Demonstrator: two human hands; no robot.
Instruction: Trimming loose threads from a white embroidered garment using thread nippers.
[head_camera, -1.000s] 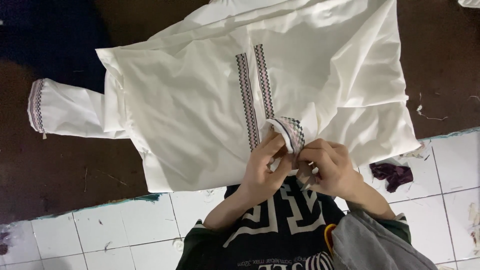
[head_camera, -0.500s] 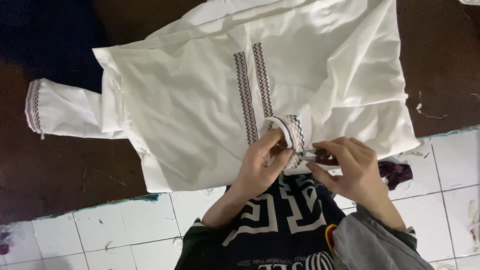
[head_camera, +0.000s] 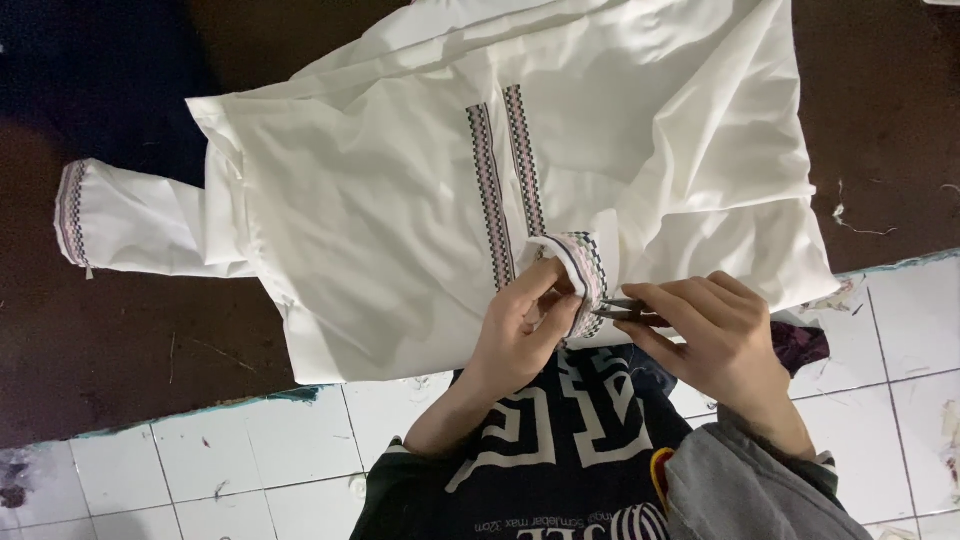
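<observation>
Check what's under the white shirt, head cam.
The white shirt lies on a dark brown mat, with white floor tiles under its near edge. Whatever lies beneath the shirt's middle is covered.

No packages, labels, signs or screens in view.

Around the white garment (head_camera: 400, 200), spread over the dark mat (head_camera: 150, 340) beside the white tiled floor (head_camera: 250, 470), nothing of that kind shows: no carton, bag, tag, placard or display lies near it on any side.
</observation>
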